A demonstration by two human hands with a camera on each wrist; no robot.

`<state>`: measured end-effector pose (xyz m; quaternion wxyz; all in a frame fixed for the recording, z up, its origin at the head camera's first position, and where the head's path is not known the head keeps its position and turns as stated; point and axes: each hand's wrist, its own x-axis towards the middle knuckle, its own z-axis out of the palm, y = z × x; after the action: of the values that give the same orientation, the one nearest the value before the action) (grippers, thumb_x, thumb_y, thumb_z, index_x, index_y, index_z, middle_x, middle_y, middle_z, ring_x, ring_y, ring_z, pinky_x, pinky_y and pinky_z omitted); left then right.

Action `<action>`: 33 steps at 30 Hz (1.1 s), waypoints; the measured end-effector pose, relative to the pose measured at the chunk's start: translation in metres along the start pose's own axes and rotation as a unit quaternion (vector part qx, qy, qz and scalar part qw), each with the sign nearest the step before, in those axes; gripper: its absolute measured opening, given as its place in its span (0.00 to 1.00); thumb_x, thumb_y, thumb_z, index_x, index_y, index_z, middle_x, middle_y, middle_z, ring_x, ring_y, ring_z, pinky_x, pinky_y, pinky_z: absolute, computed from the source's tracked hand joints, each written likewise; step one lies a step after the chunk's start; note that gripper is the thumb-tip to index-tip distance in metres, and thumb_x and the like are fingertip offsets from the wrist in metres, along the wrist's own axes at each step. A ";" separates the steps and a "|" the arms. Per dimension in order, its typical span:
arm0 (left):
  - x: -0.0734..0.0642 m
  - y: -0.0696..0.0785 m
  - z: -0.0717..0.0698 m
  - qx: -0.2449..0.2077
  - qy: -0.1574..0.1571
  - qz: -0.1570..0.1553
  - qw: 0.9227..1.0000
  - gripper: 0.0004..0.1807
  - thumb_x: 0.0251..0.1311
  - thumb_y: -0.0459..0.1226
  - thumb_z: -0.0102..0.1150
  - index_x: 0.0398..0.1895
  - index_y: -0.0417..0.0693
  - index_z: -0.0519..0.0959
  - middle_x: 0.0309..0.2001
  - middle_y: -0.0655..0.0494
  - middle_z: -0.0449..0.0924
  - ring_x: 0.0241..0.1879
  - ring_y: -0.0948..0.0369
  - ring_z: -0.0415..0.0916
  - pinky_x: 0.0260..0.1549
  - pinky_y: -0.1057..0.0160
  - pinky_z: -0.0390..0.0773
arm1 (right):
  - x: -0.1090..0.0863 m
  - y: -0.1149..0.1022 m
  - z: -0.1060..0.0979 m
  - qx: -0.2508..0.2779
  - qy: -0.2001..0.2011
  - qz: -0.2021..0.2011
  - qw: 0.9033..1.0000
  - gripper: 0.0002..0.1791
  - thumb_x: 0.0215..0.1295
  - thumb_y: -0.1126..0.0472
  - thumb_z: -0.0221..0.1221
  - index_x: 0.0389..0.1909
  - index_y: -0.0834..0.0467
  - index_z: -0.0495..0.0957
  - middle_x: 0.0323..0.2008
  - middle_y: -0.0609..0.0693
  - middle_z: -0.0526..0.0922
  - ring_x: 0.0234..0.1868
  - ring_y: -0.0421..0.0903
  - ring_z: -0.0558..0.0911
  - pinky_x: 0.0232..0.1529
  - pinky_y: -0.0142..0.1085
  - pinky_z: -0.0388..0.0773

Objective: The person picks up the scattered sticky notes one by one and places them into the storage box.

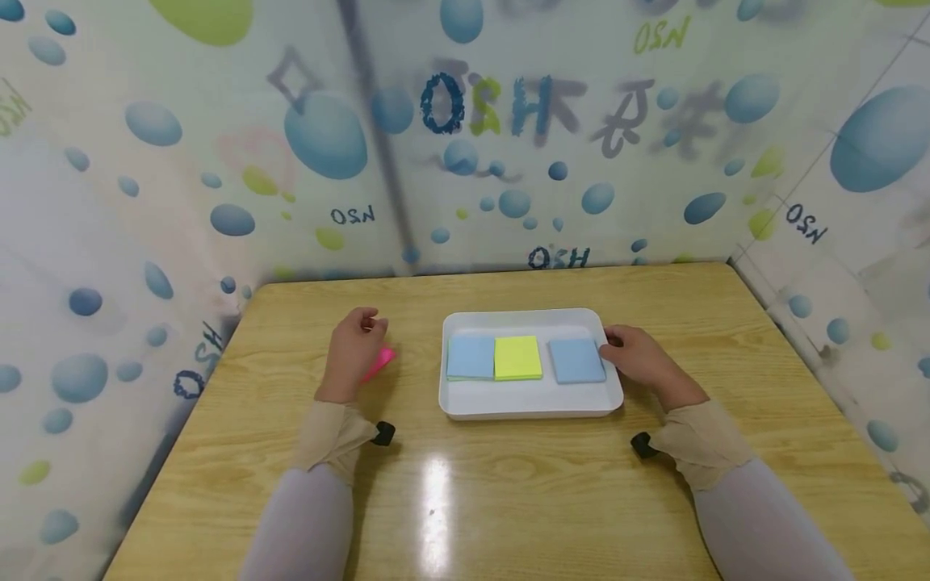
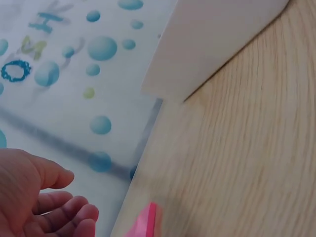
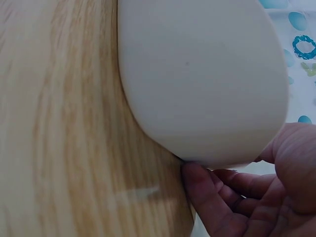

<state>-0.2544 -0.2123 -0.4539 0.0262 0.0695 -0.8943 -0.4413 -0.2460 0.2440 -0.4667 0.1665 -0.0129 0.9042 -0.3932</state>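
Note:
My right hand [image 1: 639, 359] grips the right end of a white tray [image 1: 530, 401], with the thumb over its rim and the fingers outside. From close up, the right wrist view shows the fingers [image 3: 202, 190] at the lower edge of the tray's wall. Inside the tray lie a blue sticky note pad [image 1: 471, 357] with a green edge under it, a yellow pad [image 1: 518, 357] and another blue pad [image 1: 577, 361] at the right. My left hand [image 1: 354, 351] hovers, loosely curled and holding nothing, beside a pink sticky note pad [image 1: 378, 365] that it partly hides.
The wooden table [image 1: 530, 500] carries the tray near its middle. Behind it stands a wall [image 1: 625, 48] with a printed covering of blue and green drops. A black wrist strap piece [image 1: 383, 433] sticks out from the left sleeve.

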 end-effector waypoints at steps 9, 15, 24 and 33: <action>0.004 -0.013 -0.015 0.066 -0.020 -0.002 0.998 0.31 0.78 0.47 0.50 0.74 0.36 0.67 0.62 0.35 0.77 0.57 0.42 0.77 0.56 0.44 0.78 | -0.001 -0.001 -0.001 0.001 0.002 0.001 1.000 0.32 0.80 0.59 0.48 0.77 0.72 0.58 0.70 0.71 0.69 0.67 0.62 0.73 0.68 0.57 0.73; 0.005 -0.020 -0.020 0.152 -0.061 -0.025 0.986 0.35 0.76 0.47 0.51 0.73 0.28 0.65 0.67 0.29 0.71 0.66 0.36 0.70 0.64 0.40 0.74 | 0.000 0.000 0.000 0.000 0.005 -0.008 1.000 0.32 0.79 0.59 0.49 0.76 0.72 0.59 0.70 0.72 0.70 0.66 0.62 0.73 0.67 0.57 0.74; 0.000 -0.021 -0.021 0.262 -0.088 0.011 0.961 0.41 0.62 0.56 0.66 0.63 0.27 0.73 0.57 0.25 0.73 0.57 0.32 0.69 0.54 0.36 0.75 | 0.000 0.000 -0.001 -0.006 0.009 -0.011 1.000 0.32 0.79 0.58 0.49 0.76 0.73 0.59 0.70 0.72 0.70 0.67 0.63 0.73 0.69 0.58 0.71; -0.005 -0.018 -0.024 0.276 -0.119 -0.018 0.954 0.49 0.57 0.61 0.69 0.59 0.23 0.68 0.55 0.23 0.72 0.56 0.31 0.70 0.59 0.36 0.72 | 0.001 0.002 0.000 0.000 0.008 -0.011 1.000 0.32 0.79 0.59 0.49 0.76 0.74 0.58 0.70 0.72 0.69 0.67 0.64 0.73 0.69 0.58 0.72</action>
<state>-0.2446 -0.2411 -0.4529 -0.1080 0.0370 -0.9764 -0.1831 -0.2467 0.2454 -0.4682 0.1551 -0.0202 0.9052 -0.3952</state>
